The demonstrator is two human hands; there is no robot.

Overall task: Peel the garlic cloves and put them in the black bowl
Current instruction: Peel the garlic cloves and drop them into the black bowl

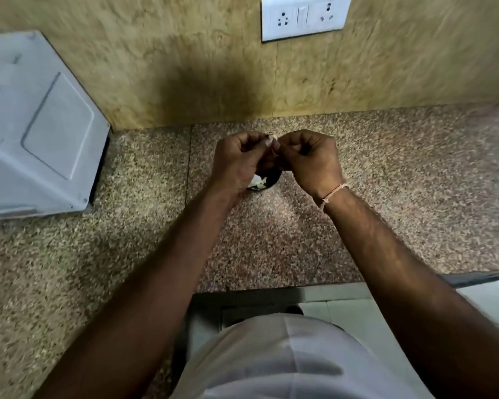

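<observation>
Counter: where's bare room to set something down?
Free: counter right of the right hand, and the stretch between the white appliance and left hand. Crowded: both hands over the bowl.

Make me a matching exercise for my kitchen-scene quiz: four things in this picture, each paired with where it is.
Things:
1. black bowl
2. socket plate
3. white appliance
4. garlic clove

Places:
A. on the wall
B. pinched between the left hand and right hand
C. at the counter's left
D. on the counter under the hands

Pairs: 1-D, 2-A, 3-C, 4-B
</observation>
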